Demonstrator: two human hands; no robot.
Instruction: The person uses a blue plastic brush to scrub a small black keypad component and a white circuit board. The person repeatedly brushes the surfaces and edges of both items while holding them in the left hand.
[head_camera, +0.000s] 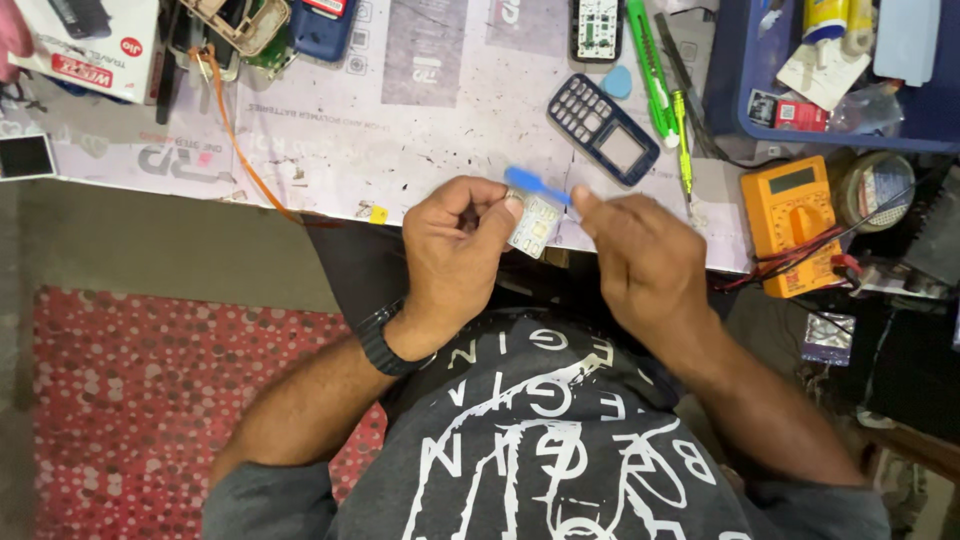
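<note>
Circuit board (533, 225) pinched in left hand (455, 250), blue tray (725, 95) holding tubes (838, 20)

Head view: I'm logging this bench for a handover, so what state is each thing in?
Left hand: pinching the small circuit board.
Right hand: holding the blue tool against the board.
Blue keypad phone front: detached, lying flat.
Yellow multimeter: lying flat, red and black leads beside it.

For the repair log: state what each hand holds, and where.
Left hand pinches a small circuit board by its left edge; right hand holds a blue tool by one end.
</note>
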